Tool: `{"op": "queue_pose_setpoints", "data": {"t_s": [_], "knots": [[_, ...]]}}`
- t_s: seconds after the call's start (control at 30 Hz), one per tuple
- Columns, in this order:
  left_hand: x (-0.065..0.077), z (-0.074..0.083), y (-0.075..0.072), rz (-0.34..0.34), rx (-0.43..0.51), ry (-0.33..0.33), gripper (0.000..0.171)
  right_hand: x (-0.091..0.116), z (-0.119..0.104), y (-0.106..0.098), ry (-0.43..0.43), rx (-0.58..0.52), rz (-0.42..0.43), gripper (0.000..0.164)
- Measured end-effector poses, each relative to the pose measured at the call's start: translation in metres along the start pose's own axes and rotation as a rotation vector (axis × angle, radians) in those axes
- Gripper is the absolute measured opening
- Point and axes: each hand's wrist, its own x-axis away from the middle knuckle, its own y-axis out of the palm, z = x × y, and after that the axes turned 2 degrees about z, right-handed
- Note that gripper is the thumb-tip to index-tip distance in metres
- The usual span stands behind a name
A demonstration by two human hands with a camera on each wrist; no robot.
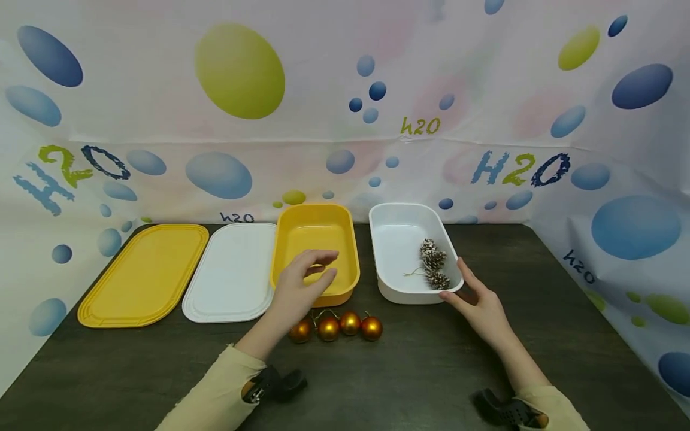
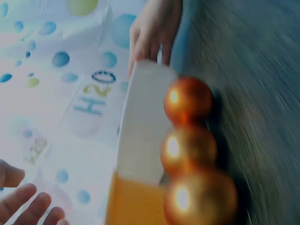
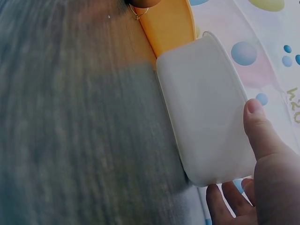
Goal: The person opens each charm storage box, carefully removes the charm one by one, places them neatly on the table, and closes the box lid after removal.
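Note:
My left hand (image 1: 302, 280) hovers over the front of a yellow container (image 1: 345, 251), fingers loosely bent and apart from the thumb, holding nothing. In the left wrist view only its fingertips (image 2: 28, 204) show. With thumb and fingers my right hand (image 1: 480, 308) holds the near right corner of a white container (image 1: 390, 278). The right wrist view shows the thumb (image 3: 255, 112) at its rim and the other fingers along the side wall. Several frosted pinecones (image 1: 433, 260) lie inside along its right wall. Several shiny orange-gold Christmas baubles (image 1: 350, 323) lie in a row before the yellow container.
Left of the containers lie two flat lids, a white one (image 1: 232, 272) and a yellow one (image 1: 142, 275), side by side. The dark table (image 1: 409, 371) ends at a backdrop (image 1: 323, 96) printed with dots and "H2O". Both wrists wear black straps.

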Motion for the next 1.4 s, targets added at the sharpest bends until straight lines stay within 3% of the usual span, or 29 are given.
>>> {"op": "queue_pose_setpoints", "data": {"t_s": [0.33,0.63,0.77,0.9,1.1,1.4], "knots": [[-0.030,0.017,0.063,-0.196,0.123,-0.058,0.026,0.000,0.000,0.001,-0.003,-0.004,0.007,0.077],[-0.058,0.013,0.111,-0.384,0.050,-0.097,0.031,-0.001,0.000,0.007,-0.038,-0.060,0.006,0.076],[-0.064,0.009,0.125,-0.431,0.025,-0.108,0.033,-0.001,0.001,0.008,-0.049,-0.078,-0.002,0.077],[-0.072,0.009,0.138,-0.435,0.055,-0.111,0.033,-0.001,0.002,0.006,-0.043,-0.070,-0.006,0.077],[-0.082,0.002,0.155,-0.457,0.095,-0.171,0.031,0.002,0.001,0.004,-0.033,-0.056,-0.018,0.077],[-0.090,-0.003,0.172,-0.530,-0.012,-0.180,0.032,0.003,0.000,-0.001,0.001,-0.034,-0.014,0.078]]}}
